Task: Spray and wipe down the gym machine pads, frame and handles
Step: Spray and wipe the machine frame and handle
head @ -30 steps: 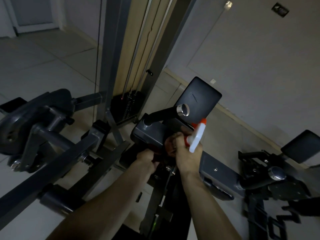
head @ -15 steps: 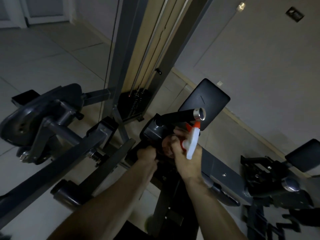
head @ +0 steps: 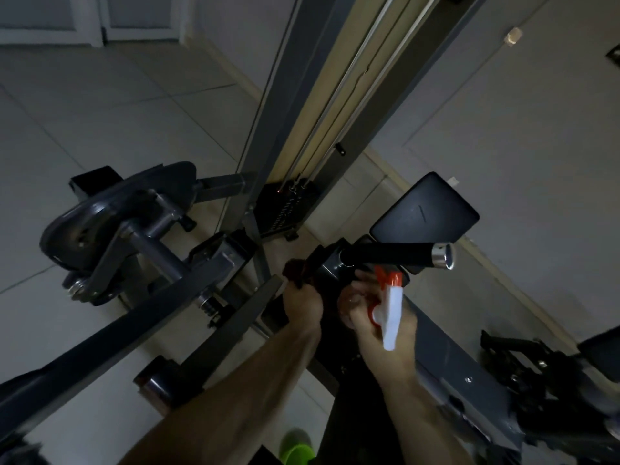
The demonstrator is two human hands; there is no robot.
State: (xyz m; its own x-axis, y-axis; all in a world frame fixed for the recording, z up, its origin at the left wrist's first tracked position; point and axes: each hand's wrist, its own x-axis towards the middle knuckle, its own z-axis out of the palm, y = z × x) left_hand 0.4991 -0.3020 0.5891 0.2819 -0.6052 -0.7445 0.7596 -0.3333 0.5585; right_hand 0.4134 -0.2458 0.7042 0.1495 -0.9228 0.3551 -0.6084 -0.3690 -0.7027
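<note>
Left grip [head: 302,305] is curled tight round a dark crumpled cloth [head: 294,268], which I hold against the grey metal frame joint [head: 330,266] at the root of the black foam handle with a chrome end cap [head: 392,256]. The light is too dim to tell the cloth's exact colour. Right grip [head: 379,333] is wrapped round a white plastic spray bottle with a red trigger and nozzle [head: 392,313]. Its nozzle points up, just below the handle and close beside my left grip. A black rectangular pad [head: 426,209] sits just behind the handle. Farther back, a black weight stack [head: 285,209] stands at the foot of a grey upright column [head: 268,112]. One bright green shoe [head: 297,448] shows on the pale tiled floor [head: 100,95] below my arms.
</note>
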